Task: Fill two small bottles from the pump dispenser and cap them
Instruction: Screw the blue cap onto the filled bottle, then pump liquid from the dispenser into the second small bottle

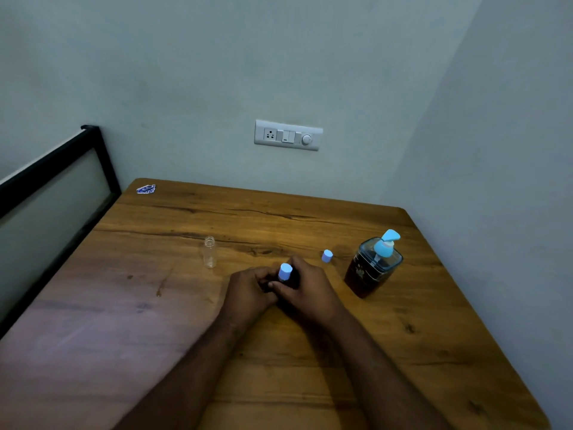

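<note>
My left hand (248, 293) and right hand (305, 291) curled around the capped bottle (284, 273), so one looked nearly done. Left of my fingers stood the empty bottle (210, 252); right waited its cap (326, 256) and the pump dispenser (373, 266)

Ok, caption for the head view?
Both hands hold a blue-capped small bottle beside the dark pump dispenser on a wooden table.

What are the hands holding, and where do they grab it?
Both the left hand and the right hand wrap around the body of a small bottle. Only its light blue cap sticks out on top.
</note>
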Motion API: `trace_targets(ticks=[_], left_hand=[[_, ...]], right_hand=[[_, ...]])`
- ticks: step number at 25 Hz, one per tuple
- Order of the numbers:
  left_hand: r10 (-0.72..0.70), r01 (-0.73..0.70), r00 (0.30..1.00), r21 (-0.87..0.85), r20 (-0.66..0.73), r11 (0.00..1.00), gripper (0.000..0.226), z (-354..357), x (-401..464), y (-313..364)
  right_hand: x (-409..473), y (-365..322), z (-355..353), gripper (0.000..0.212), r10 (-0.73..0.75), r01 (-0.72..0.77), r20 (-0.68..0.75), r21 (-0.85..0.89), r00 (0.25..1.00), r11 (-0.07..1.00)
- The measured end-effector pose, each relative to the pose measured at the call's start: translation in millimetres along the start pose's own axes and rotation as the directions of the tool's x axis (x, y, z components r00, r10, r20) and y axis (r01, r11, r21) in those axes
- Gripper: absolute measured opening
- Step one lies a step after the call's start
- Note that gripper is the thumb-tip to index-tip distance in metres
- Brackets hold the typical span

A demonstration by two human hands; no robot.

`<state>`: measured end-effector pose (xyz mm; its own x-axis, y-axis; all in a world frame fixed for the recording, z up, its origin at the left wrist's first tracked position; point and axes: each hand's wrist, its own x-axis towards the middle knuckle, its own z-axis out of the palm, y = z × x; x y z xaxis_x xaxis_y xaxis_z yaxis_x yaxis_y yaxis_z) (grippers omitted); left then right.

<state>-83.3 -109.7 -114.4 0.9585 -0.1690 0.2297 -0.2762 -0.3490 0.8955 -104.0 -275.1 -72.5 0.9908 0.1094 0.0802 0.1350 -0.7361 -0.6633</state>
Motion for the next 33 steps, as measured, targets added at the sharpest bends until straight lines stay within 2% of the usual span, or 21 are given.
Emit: trace_targets(ticks=[5, 7, 9, 11, 14, 16, 18, 21, 22, 24, 26, 27, 28, 30, 32, 33], left_hand=[[0.091, -0.097, 0.989, 0.044, 0.116, 0.994, 0.051, -2, -4, 4], [0.153, -0.155, 0.987, 0.032, 0.055, 0.987, 0.045, -4, -6, 6], [0.25, -0.248, 0.96, 0.034, -0.123, 0.968, 0.038, -3, -11, 9], [0.275, -0.258, 0.89, 0.096, -0.363, 0.961, 0.037, -4, -17, 12], [0.082, -0.07, 0.716, 0.045, -0.693, 0.997, 0.049, -14, -17, 10], [-0.033, 0.04, 0.641, -0.009, -0.767, 0.999, 0.062, -27, -15, -1], [-0.12, 0.143, 0.685, -0.028, -0.719, 0.989, 0.078, -42, -11, -13], [-0.303, 0.325, 0.807, -0.047, -0.507, 0.944, 0.089, -63, -1, -23], [-0.319, 0.356, 0.834, -0.004, -0.45, 0.934, 0.087, -67, 3, -26], [-0.262, 0.319, 0.881, 0.084, -0.394, 0.944, 0.073, -69, 10, -29], [-0.185, 0.223, 0.911, 0.062, -0.369, 0.973, 0.05, -67, 12, -29], [-0.174, 0.19, 0.921, 0.013, -0.347, 0.982, 0.04, -64, 11, -27], [-0.178, 0.171, 0.932, -0.048, -0.317, 0.984, 0.033, -61, 10, -23], [-0.192, 0.15, 0.952, -0.181, -0.239, 0.972, 0.026, -54, 6, -13], [-0.162, 0.121, 0.973, -0.233, -0.165, 0.965, 0.022, -45, 3, -4], [-0.134, 0.101, 0.981, -0.221, -0.139, 0.97, 0.019, -41, 2, -1]], right_hand=[[-28, 25, -24, 0.021, 0.139, -0.146, -0.08, -0.095, 0.987, 0.985], [-49, 43, -42, 0.021, 0.228, -0.234, -0.097, -0.056, 0.969, 0.971], [-72, 62, -60, 0.02, 0.304, -0.309, -0.162, -0.003, 0.939, 0.951], [-87, 77, -77, 0.02, 0.374, -0.375, -0.222, 0.036, 0.901, 0.926], [-96, 89, -93, 0.02, 0.416, -0.419, -0.27, 0.05, 0.868, 0.907], [-95, 93, -97, 0.02, 0.429, -0.43, -0.263, 0.059, 0.864, 0.901], [-94, 97, -101, 0.027, 0.444, -0.441, -0.231, 0.069, 0.866, 0.895], [-96, 96, -114, 0.076, 0.507, -0.503, -0.126, 0.064, 0.852, 0.862], [-97, 92, -121, 0.088, 0.509, -0.504, -0.142, 0.072, 0.849, 0.861], [-98, 82, -138, 0.103, 0.445, -0.432, -0.301, 0.113, 0.843, 0.895], [-90, 72, -152, 0.102, 0.372, -0.337, -0.435, 0.159, 0.82, 0.928], [-81, 67, -157, 0.095, 0.357, -0.308, -0.44, 0.181, 0.824, 0.934], [-70, 63, -161, 0.092, 0.35, -0.297, -0.41, 0.188, 0.842, 0.936], [-47, 54, -159, 0.099, 0.371, -0.335, -0.272, 0.17, 0.888, 0.927], [-25, 48, -150, 0.098, 0.428, -0.419, -0.192, 0.089, 0.883, 0.904], [-17, 47, -144, 0.093, 0.453, -0.456, -0.21, 0.036, 0.867, 0.889]])
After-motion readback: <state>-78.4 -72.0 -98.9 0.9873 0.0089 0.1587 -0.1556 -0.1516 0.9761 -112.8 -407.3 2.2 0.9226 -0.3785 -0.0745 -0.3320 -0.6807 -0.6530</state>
